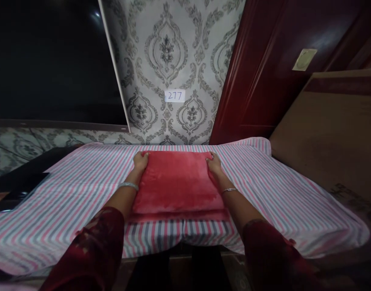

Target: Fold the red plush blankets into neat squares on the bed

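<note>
A red plush cloth [177, 184], folded into a thick rectangle, lies in the middle of a table spread with a striped cloth [258, 182]. My left hand [141, 161] grips its far left corner, thumb on top and fingers tucked out of sight. At the far right corner, my right hand [214, 162] pinches the edge in the same way, with a ring on one finger. Along the near side a lower layer of the red cloth sticks out a little. Whether it is a blanket or a large towel I cannot tell.
Behind the table, a paper label reading 277 [175, 95] is fixed to the patterned wall. A large dark television screen [52, 60] stands at the left, above a flat black glossy object [22, 192]. A cardboard box [327, 141] and a dark red door [264, 72] border the right.
</note>
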The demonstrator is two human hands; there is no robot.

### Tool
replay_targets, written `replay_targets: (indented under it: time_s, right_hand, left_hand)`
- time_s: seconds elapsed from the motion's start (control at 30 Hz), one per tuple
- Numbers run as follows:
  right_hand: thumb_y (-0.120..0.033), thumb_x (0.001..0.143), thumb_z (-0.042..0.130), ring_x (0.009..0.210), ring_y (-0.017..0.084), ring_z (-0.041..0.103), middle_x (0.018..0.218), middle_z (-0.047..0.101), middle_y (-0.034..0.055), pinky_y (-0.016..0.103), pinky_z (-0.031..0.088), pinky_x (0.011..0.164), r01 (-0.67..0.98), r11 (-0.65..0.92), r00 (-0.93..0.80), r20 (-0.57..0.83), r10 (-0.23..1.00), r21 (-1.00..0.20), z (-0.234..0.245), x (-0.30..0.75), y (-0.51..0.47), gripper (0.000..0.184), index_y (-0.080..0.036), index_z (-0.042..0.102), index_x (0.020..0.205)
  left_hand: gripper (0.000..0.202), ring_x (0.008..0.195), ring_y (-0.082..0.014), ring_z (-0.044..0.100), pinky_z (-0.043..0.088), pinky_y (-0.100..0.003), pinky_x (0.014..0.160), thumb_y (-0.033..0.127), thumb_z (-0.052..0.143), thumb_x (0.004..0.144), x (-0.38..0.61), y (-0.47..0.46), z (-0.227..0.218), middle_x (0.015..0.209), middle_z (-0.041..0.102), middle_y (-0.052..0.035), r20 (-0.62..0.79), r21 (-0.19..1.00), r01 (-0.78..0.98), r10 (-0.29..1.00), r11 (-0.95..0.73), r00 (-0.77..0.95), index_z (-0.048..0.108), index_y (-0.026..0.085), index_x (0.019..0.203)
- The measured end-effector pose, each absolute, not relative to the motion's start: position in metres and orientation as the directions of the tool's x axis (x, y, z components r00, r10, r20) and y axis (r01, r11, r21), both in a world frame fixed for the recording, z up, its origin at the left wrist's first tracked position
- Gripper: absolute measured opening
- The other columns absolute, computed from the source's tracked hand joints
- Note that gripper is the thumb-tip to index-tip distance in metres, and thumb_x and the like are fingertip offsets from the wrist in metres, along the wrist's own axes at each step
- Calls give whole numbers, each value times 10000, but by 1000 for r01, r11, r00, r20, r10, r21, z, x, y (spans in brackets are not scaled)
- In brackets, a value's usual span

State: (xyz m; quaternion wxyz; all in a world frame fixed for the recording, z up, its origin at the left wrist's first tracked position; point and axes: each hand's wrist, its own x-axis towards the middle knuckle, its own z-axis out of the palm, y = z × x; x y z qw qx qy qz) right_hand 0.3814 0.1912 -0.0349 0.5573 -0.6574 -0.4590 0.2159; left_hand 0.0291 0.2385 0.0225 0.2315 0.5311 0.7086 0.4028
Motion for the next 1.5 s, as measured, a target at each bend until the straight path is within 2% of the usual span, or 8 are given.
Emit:
replay_targets:
  time_s: [0.3, 0.47, 0.63, 0.77, 0.9, 1.07, 1.27, 1.5]
  right_hand:
    - [-194, 811, 598, 1269, 287, 616, 1333, 682, 150, 437, 428, 1134, 385, -136, 551, 109, 827, -913, -45, 377, 184, 524, -152, 630, 1332]
    - [-237, 840, 616, 1207, 290, 652, 1302, 694, 158, 421, 482, 1083, 322, -172, 530, 26, 848, -931, -29, 379, 175, 586, -122, 574, 1414]
    - [-366, 871, 657, 960, 287, 728, 1107, 756, 115, 441, 596, 887, 197, -165, 452, -60, 890, -966, -25, 391, 128, 694, -173, 480, 1513]
    - [-410, 789, 779, 1021, 313, 716, 1174, 737, 123, 462, 603, 879, 36, -111, 289, -96, 952, -993, -35, 397, 68, 861, -209, 428, 1549]
    - [-443, 741, 823, 1289, 324, 591, 1376, 656, 97, 484, 525, 1046, 112, 13, 278, 44, 960, -994, -49, 393, 23, 841, -252, 502, 1494]
    - [-484, 778, 753, 1397, 299, 495, 1482, 581, 92, 502, 392, 1177, 255, 96, 374, 190, 908, -962, -68, 385, 7, 727, -237, 561, 1435]
    - [-516, 789, 722, 1350, 312, 549, 1462, 596, 113, 501, 425, 1147, 228, 66, 414, 158, 897, -971, -79, 382, 3, 699, -228, 579, 1410]
    - [-643, 799, 664, 1320, 313, 565, 1394, 649, 139, 483, 404, 1154, 222, 141, 477, 234, 847, -965, -80, 369, -10, 691, -182, 656, 1313]
  left_hand:
    - [161, 1226, -369, 631, 524, -387, 892, 271, 663, 822, 29, 251, 7, 1100, 750, -189, -21, 801, 564, 951, 200, -308, 697, 168, 942]
    - [278, 834, -274, 719, 528, -322, 650, 371, 655, 869, 25, 232, 19, 856, 743, -129, -130, 868, 443, 964, 224, -232, 689, 130, 1001]
    - [481, 523, -154, 596, 429, -244, 492, 416, 740, 795, 2, 178, 30, 710, 672, -17, -202, 920, 319, 973, 229, -115, 646, 147, 1182]
    - [721, 610, -176, 651, 455, -238, 525, 432, 813, 718, -17, 121, 22, 806, 716, -38, -214, 948, 242, 977, 204, 13, 566, 204, 1357]
    - [717, 811, -240, 707, 543, -307, 699, 396, 736, 782, -17, 80, 4, 893, 726, -46, -60, 927, 371, 998, 52, 9, 503, 233, 1439]
    - [575, 1047, -299, 676, 507, -403, 952, 341, 585, 853, -10, 64, -22, 1132, 716, -115, 211, 757, 642, 975, -120, -66, 535, 172, 1400]
    - [598, 917, -270, 680, 535, -372, 810, 464, 607, 814, -18, 67, -33, 992, 718, -83, 107, 900, 430, 993, -73, -54, 532, 181, 1336]
    - [490, 828, -219, 645, 510, -321, 778, 625, 724, 704, -13, 41, -33, 830, 677, -17, 138, 979, 171, 976, -109, -167, 613, 219, 954]
